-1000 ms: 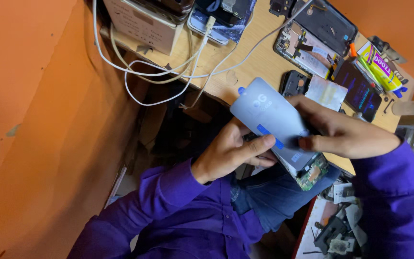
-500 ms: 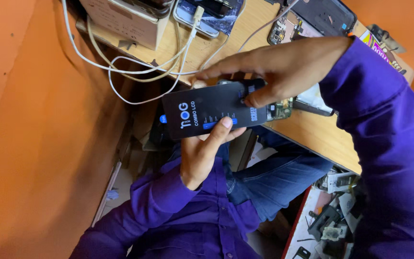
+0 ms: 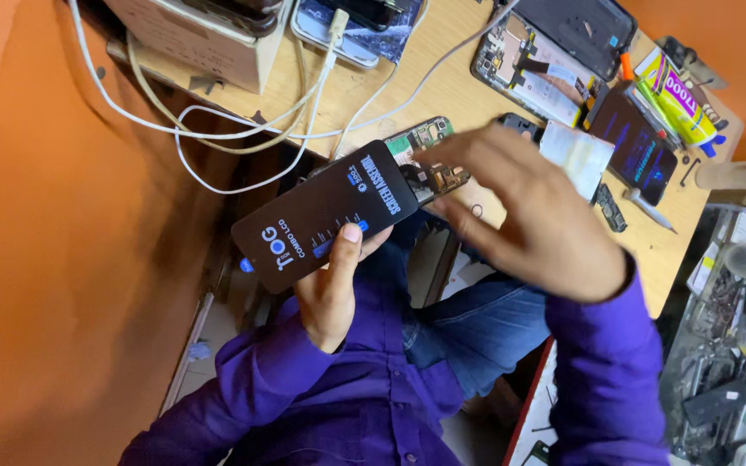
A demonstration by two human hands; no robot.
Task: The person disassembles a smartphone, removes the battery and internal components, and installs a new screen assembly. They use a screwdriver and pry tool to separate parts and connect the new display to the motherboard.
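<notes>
My left hand [image 3: 331,289] grips a black phone screen panel [image 3: 325,216] with a blue tab at its lower left end, thumb pressed on its face. Behind the panel's upper right end an opened phone [image 3: 429,138] with a bare green circuit board sticks out. My right hand [image 3: 524,216], slightly blurred, pinches that exposed end with its fingertips. Both are held over my lap, just off the front edge of the wooden desk [image 3: 477,112].
On the desk lie white cables [image 3: 218,129], a beige box [image 3: 196,34], a phone on charge [image 3: 347,26], opened phones [image 3: 554,52], a dark screen [image 3: 636,142], a yellow-green glue tube [image 3: 675,95] and a white cloth [image 3: 576,155]. A tray of parts [image 3: 736,345] stands at right. An orange wall [image 3: 53,259] is left.
The panel was turned from its pale blue back to its black face. My right hand came off the top of it and moved to its upper right end.
</notes>
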